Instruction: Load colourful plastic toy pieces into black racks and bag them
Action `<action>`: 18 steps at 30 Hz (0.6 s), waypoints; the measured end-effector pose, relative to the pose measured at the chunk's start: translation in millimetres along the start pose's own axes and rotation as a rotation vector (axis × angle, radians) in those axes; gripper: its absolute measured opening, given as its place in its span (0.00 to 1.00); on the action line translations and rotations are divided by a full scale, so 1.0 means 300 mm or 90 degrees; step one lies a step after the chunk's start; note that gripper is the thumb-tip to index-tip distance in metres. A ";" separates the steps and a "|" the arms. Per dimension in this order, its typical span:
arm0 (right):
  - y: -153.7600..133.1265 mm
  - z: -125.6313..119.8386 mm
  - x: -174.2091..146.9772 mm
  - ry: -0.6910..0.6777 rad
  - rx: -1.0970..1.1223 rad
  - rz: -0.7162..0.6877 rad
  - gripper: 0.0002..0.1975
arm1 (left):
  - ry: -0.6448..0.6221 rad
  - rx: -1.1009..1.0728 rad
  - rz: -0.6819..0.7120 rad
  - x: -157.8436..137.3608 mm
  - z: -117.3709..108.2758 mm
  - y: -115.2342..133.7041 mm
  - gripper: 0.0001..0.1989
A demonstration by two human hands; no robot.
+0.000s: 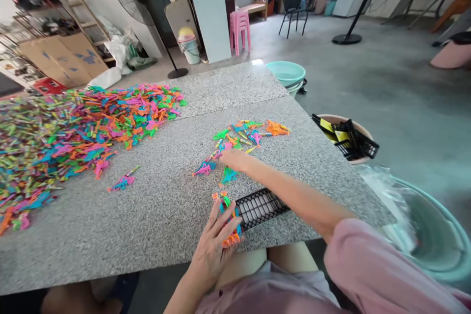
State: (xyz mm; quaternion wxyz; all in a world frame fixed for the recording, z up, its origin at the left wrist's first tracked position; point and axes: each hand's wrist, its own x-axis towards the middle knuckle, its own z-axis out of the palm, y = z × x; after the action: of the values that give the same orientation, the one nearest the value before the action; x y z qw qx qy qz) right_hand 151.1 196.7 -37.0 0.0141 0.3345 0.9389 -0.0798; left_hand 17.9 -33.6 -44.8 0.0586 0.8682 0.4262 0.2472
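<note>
My left hand (213,243) lies with fingers spread over several bright plastic pieces (225,199) with orange ends, gathered at the left end of a black openwork plastic basket (261,207). The basket sits near the table's front edge. Stretched across above it, my right hand (234,159) has its fingers together at the near side of a small group of coloured plastic pieces (243,132). A pink piece (218,155) shows at its fingertips, which are partly hidden. Just left of that hand rests a pink and blue piece (205,168); a green and blue one (228,175) is below it.
A large heap of coloured plastic pieces (91,122) covers the left of the speckled stone table (165,221). One loose piece (123,183) lies apart. Beyond the right edge stand a tub of black baskets (346,135) and a large green tub (437,225) with clear plastic bags.
</note>
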 end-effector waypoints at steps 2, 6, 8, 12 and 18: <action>0.049 0.010 -0.060 0.074 0.104 0.003 0.11 | 0.002 -0.012 0.004 0.007 -0.006 0.001 0.17; 0.031 0.103 -0.227 0.270 0.501 0.121 0.11 | -0.001 -0.022 0.001 0.003 -0.008 -0.001 0.17; -0.045 0.171 -0.300 0.256 0.690 0.173 0.09 | -0.009 -0.023 -0.006 -0.005 -0.007 -0.005 0.17; -0.198 0.247 -0.364 0.223 0.781 0.219 0.09 | -0.022 -0.023 -0.001 -0.011 -0.011 -0.012 0.17; -0.242 0.192 -0.354 0.099 0.413 0.140 0.11 | -0.022 0.002 0.009 -0.006 -0.012 -0.005 0.15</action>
State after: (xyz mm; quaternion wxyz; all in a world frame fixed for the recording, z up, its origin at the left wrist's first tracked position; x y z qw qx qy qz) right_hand 186.2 65.4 -75.2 -0.1559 0.4256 0.8215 -0.3460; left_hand 14.0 -34.4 -42.8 0.0628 0.8754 0.4194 0.2319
